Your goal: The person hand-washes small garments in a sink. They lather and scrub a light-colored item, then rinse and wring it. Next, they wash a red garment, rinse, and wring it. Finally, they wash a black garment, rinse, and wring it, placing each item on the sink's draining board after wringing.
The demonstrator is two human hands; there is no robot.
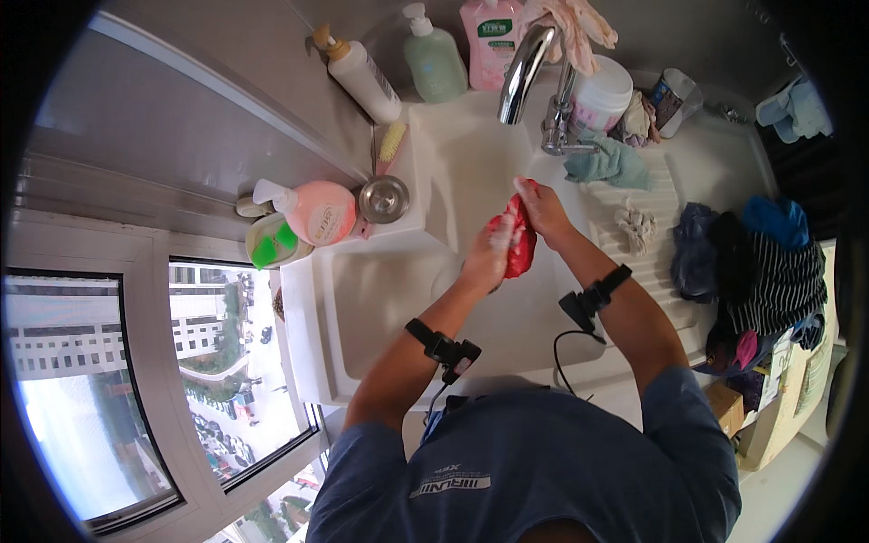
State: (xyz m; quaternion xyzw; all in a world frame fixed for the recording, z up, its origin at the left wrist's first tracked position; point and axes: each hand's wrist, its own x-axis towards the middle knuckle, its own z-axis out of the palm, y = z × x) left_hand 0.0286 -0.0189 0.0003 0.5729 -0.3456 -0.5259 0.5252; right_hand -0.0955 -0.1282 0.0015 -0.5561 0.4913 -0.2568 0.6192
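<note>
Over the white laundry sink (380,326), a red cloth (521,246) is bunched between my two hands. My left hand (490,254) grips its left side, blurred and with what looks like white suds on the fingers. My right hand (543,207) holds the upper right part of the cloth, the thumb and fingers near its top end. Both hands are below the chrome faucet (523,78) in the picture, apart from it. No water stream shows at the spout. Black straps with small devices are on both forearms.
Pump bottles, one of them green (438,64), line the back rim. A metal cup (384,199) and a yellow-bristled brush (392,144) sit at the left ledge. On the ribbed washboard (652,197) at right lie a teal cloth (607,163) and a pale cloth (636,227); dark clothes (767,278) are piled beyond.
</note>
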